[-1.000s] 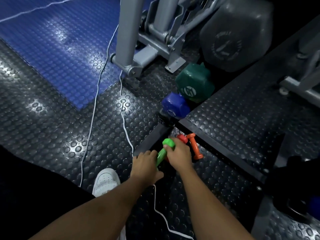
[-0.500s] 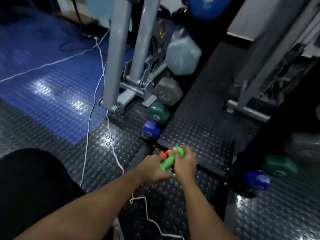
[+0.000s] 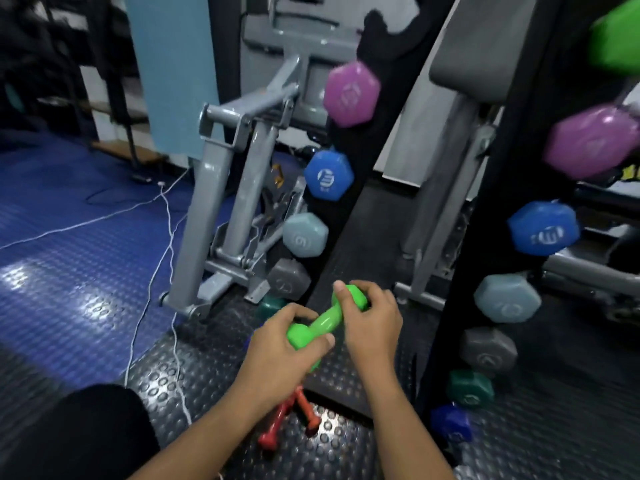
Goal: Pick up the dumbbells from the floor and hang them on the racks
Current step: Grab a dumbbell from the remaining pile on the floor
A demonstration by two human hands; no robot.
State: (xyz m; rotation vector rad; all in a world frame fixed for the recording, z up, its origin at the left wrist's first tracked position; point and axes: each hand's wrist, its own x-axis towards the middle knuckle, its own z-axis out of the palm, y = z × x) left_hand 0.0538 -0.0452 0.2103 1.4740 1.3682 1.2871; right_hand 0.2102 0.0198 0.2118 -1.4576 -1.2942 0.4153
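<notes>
Black studded rubber floor adjoins blue matting; black racks carry coloured dumbbells. Left hand and right hand both grip one green dumbbell; orange dumbbells lie below.

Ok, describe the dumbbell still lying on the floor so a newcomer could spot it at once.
Start at the black dumbbell rack in the middle and drop to the studded floor mat at its foot. There, partly hidden under the left hand, lie the red-orange dumbbells, apparently crossed; they are slim, unlike the chunky hexagonal ones hanging above.

Red dumbbells partly hidden under left forearm.
</notes>
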